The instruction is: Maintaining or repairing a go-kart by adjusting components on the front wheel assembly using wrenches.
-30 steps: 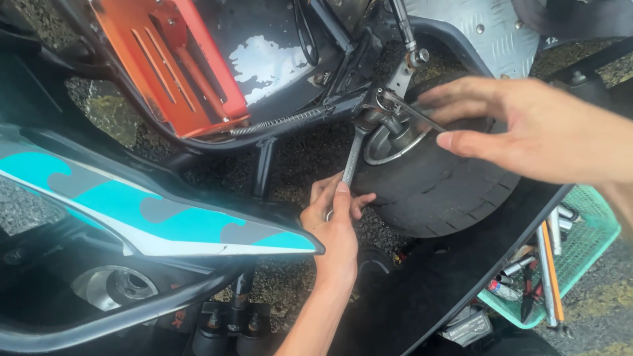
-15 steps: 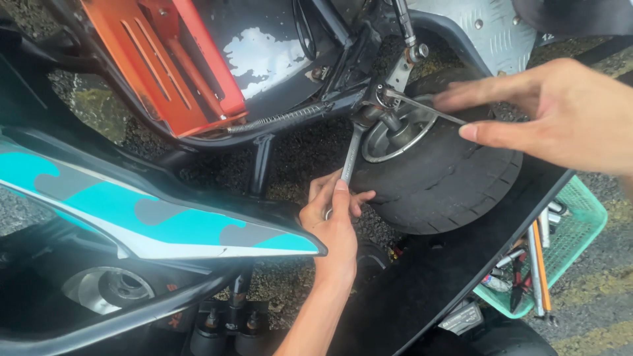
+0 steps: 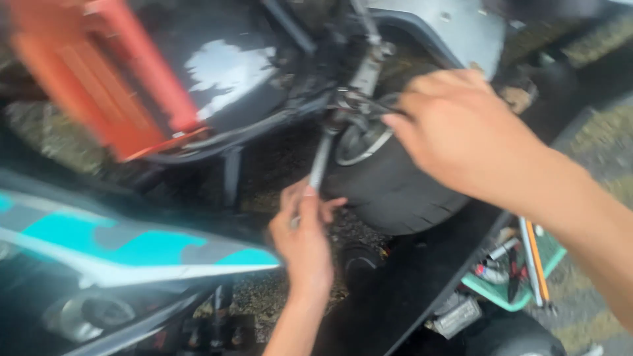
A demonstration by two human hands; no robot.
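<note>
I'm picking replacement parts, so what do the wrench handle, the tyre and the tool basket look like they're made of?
The wrench handle looks like bare steel, grey with a dull sheen. The tyre looks like matte black rubber with shallow grooves. The tool basket seems to be green moulded plastic, though blur leaves that open.

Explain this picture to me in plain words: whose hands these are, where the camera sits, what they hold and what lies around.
The camera sits on a person's head and looks down, so both hands are that person's own. The picture is blurred by motion. The left hand has its grip closed around the handle of a metal wrench, which points up to the hub of a small black wheel on a scooter. The right hand reaches to that same hub and seems to hold a second thin tool there, but blur hides the fingers. An orange panel and a teal-patterned body panel sit to the left. A green tray of tools lies on the ground at lower right.
</note>
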